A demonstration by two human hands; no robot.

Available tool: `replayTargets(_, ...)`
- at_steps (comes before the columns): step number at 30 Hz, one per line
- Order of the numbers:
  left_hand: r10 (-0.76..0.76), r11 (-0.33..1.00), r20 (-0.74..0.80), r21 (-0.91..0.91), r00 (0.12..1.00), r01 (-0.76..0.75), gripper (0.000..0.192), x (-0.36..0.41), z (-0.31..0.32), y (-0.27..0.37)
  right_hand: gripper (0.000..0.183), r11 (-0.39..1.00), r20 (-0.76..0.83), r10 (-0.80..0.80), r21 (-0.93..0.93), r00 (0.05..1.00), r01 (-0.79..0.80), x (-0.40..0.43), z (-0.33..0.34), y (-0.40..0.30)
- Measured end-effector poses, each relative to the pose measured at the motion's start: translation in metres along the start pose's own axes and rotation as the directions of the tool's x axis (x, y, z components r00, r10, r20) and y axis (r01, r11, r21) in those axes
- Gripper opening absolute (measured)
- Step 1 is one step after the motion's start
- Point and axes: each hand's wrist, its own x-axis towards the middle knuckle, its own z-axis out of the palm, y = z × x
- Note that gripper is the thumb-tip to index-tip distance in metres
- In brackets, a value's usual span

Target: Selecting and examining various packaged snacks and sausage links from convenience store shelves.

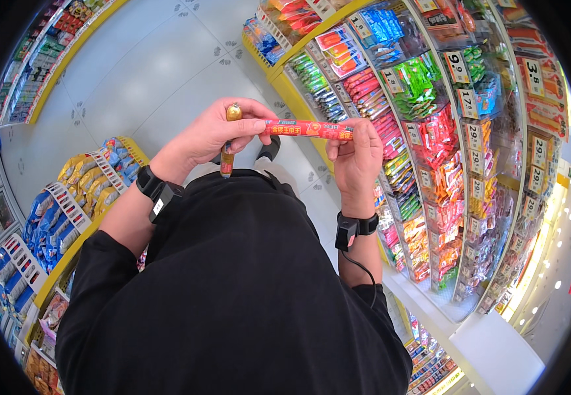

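Note:
A red-wrapped sausage stick (pixel 312 129) with printed writing is stretched level between both hands, in front of the black shirt. My left hand (pixel 231 126) pinches its left end between thumb and fingers. The same hand also holds a second stick in a gold and brown wrapper (pixel 226 160), which hangs upright through the fingers. My right hand (pixel 359 148) grips the red stick's right end, thumb on top and fingers curled. Both wrists wear black straps with small devices.
On the right, a curved shelf rack (pixel 433 143) holds packed snacks with price tags. Bagged snacks (pixel 85 182) fill yellow-edged bins with white slotted dividers at the left. Another stocked shelf (pixel 43 64) stands at the upper left, beyond the tiled floor (pixel 142 54).

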Motion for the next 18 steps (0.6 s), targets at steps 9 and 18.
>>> replayTargets(9, -0.049, 0.997, 0.001, -0.062, 0.999, 0.049, 0.027, -0.017, -0.011, -0.017, 0.029, 1.000, -0.080, 0.013, 0.000, 0.997, -0.013, -0.032, 0.013, 0.014)
replayTargets(18, -0.058, 0.998, -0.020, 0.026, 0.998, 0.058, 0.027, -0.034, -0.008, -0.017, 0.030, 0.998, -0.130, 0.026, 0.063, 0.991, -0.018, -0.061, 0.019, 0.028)
